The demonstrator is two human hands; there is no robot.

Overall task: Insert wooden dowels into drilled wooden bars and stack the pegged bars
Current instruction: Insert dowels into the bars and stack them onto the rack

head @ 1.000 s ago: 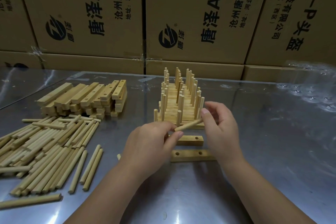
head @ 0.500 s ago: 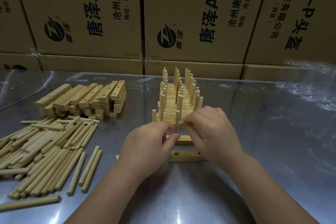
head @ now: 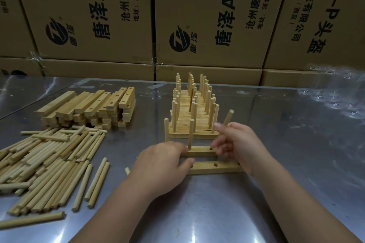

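Two drilled wooden bars lie side by side at the table's middle. The far bar (head: 201,151) has two dowels standing in it, one at its middle (head: 190,134) and one near its left end (head: 166,130). My left hand (head: 160,165) rests on the left ends of both bars. My right hand (head: 237,144) pinches a tilted dowel (head: 228,118) over the far bar's right hole. The near bar (head: 215,167) has bare holes. Behind them stands the stack of pegged bars (head: 192,112).
A pile of loose dowels (head: 45,165) covers the left of the steel table (head: 296,154). Behind it sits a stack of unpegged drilled bars (head: 88,108). Cardboard boxes (head: 207,21) wall off the back edge.
A dowel now stands upright in the far bar's middle hole. My right hand has lifted another dowel from lying flat to nearly upright at the bar's right end. My left hand has dropped onto the bars.
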